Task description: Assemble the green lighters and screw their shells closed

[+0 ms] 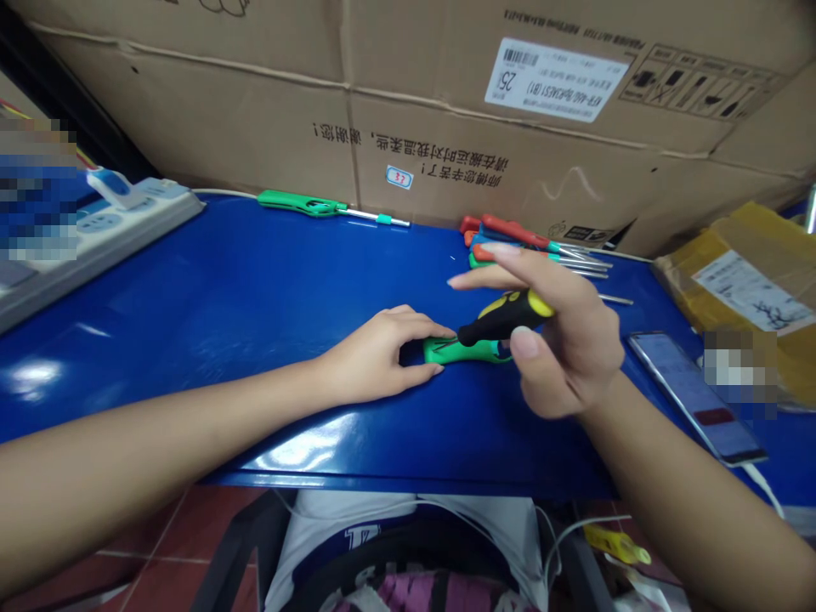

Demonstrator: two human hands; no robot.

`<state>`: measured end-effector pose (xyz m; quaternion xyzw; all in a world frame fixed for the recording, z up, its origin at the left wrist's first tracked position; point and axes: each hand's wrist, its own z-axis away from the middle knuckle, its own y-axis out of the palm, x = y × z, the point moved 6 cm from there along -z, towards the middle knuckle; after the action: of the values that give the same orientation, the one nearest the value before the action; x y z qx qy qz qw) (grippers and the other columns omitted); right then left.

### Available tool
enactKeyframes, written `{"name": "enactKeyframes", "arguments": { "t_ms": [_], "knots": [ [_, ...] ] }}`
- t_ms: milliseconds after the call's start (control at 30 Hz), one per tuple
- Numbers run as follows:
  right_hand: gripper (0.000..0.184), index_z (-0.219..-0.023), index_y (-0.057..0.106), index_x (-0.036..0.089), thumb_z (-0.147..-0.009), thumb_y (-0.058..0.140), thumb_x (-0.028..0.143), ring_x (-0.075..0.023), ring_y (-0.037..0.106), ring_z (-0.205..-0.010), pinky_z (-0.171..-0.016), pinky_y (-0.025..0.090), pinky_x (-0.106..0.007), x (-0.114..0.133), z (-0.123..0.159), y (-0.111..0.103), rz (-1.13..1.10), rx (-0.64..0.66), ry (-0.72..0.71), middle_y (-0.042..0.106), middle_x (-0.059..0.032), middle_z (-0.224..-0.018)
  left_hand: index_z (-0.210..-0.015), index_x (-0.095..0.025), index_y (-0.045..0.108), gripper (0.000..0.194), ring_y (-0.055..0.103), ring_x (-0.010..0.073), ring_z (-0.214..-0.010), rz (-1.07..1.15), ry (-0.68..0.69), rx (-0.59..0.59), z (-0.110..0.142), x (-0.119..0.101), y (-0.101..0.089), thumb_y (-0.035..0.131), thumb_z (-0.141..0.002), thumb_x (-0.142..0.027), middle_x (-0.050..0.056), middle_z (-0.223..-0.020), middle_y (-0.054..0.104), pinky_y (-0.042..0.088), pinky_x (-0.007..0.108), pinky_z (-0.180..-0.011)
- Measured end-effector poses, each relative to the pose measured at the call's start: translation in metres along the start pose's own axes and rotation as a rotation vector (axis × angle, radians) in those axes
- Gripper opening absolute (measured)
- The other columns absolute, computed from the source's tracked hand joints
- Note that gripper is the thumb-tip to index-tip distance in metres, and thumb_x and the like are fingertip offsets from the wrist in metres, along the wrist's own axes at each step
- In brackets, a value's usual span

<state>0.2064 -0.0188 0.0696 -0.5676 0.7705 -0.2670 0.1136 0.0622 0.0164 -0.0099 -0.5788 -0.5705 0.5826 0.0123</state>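
Note:
On the blue table a green long-nosed gas lighter (468, 351) lies flat. The thumb and fingers of my left hand (386, 355) pinch its handle end from both sides. Over it, my right hand (564, 331) holds a black and yellow screwdriver (503, 318), tilted, with the index finger stretched out and the thumb below the handle. The screwdriver's thin shaft points down at the lighter's handle; I cannot tell whether its tip sits in a screw. My right hand hides the lighter's front end.
Another green lighter (303, 204) lies by the cardboard box (268, 110). Several red, blue and green lighters (510, 229) are piled behind my right hand. To the right are a phone (694, 395) on a cable and a taped package (733, 280); a power strip (102, 229) lies left.

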Motion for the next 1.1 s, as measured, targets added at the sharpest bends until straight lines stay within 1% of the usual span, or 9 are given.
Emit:
{"name": "enactKeyframes", "arguments": {
  "t_ms": [100,267,433,500,633,700,833,1000,1100],
  "knots": [
    [0.045,-0.145,0.047,0.029,-0.1,0.049,0.029,-0.0228,0.075,-0.09,-0.073,0.064,-0.04,0.0,-0.001,0.002,-0.012,0.011,0.035,0.069,-0.0058,-0.125,-0.109,-0.02,0.07,0.024,0.062,0.0204,-0.099,-0.008,-0.003,0.001,0.0,0.0,0.0,0.072,-0.085,-0.02,0.004,-0.108,0.073,0.048,0.035,-0.092],
    [0.046,-0.134,0.059,0.026,-0.09,0.07,0.032,-0.0208,0.072,-0.072,-0.061,0.061,-0.034,0.005,-0.004,-0.001,0.085,-0.035,-0.029,0.076,-0.0026,-0.093,-0.107,-0.021,0.071,0.022,0.063,0.0202,-0.1,-0.011,0.003,0.001,-0.001,0.0,0.001,0.072,-0.086,-0.02,0.003,-0.106,0.073,0.047,0.034,-0.094],
    [0.048,-0.15,0.043,0.028,-0.102,0.042,0.029,-0.0238,0.071,-0.105,-0.083,0.063,-0.042,-0.004,-0.002,0.0,-0.065,0.032,0.087,0.061,-0.0077,-0.14,-0.114,-0.02,0.069,0.028,0.062,0.0207,-0.1,-0.015,-0.003,0.005,-0.001,0.001,0.0,0.072,-0.086,-0.022,0.004,-0.108,0.072,0.048,0.035,-0.093],
    [0.046,-0.145,0.048,0.029,-0.099,0.048,0.025,-0.0227,0.073,-0.1,-0.079,0.064,-0.04,-0.008,-0.001,0.0,-0.064,0.034,0.125,0.064,-0.0064,-0.136,-0.115,-0.019,0.069,0.029,0.062,0.0209,-0.101,-0.024,-0.003,0.006,0.0,0.001,0.0,0.072,-0.086,-0.022,0.005,-0.108,0.072,0.048,0.035,-0.094],
    [0.037,-0.125,0.064,0.026,-0.089,0.071,0.028,-0.0206,0.073,-0.08,-0.068,0.063,-0.034,-0.006,-0.002,-0.005,0.084,-0.046,0.087,0.076,-0.0029,-0.103,-0.118,-0.019,0.068,0.034,0.063,0.0205,-0.098,-0.052,0.008,-0.009,0.0,0.0,0.0,0.075,-0.085,-0.023,0.005,-0.105,0.072,0.049,0.034,-0.092],
    [0.039,-0.131,0.061,0.025,-0.093,0.064,0.033,-0.0217,0.072,-0.087,-0.073,0.063,-0.037,-0.006,-0.002,-0.004,0.08,-0.017,0.095,0.074,-0.0049,-0.11,-0.117,-0.019,0.068,0.033,0.063,0.0206,-0.098,-0.052,0.012,-0.006,0.0,0.0,0.0,0.075,-0.086,-0.023,0.005,-0.105,0.072,0.049,0.035,-0.091],
    [0.053,-0.153,0.034,0.026,-0.101,0.041,0.029,-0.0224,0.07,-0.105,-0.076,0.064,-0.037,-0.011,0.001,0.007,-0.126,0.103,0.219,0.056,-0.01,-0.143,-0.115,-0.018,0.068,0.03,0.063,0.0215,-0.102,-0.032,0.0,0.005,0.0,0.0,0.001,0.073,-0.087,-0.023,0.006,-0.109,0.072,0.049,0.036,-0.094],
    [0.046,-0.134,0.056,0.03,-0.09,0.068,0.03,-0.022,0.072,-0.094,-0.066,0.063,-0.031,-0.014,0.003,0.002,0.031,0.029,0.199,0.069,-0.004,-0.12,-0.116,-0.019,0.069,0.03,0.064,0.022,-0.102,-0.053,-0.014,0.003,0.001,0.001,0.001,0.074,-0.086,-0.023,0.006,-0.107,0.073,0.049,0.037,-0.095],
    [0.045,-0.138,0.052,0.03,-0.094,0.062,0.037,-0.024,0.072,-0.098,-0.068,0.064,-0.034,-0.014,0.002,0.001,0.042,0.029,0.165,0.067,-0.0054,-0.127,-0.117,-0.019,0.069,0.031,0.064,0.022,-0.101,-0.05,-0.015,0.001,0.001,0.001,0.001,0.074,-0.086,-0.024,0.006,-0.105,0.073,0.049,0.037,-0.094]
  ]
}}
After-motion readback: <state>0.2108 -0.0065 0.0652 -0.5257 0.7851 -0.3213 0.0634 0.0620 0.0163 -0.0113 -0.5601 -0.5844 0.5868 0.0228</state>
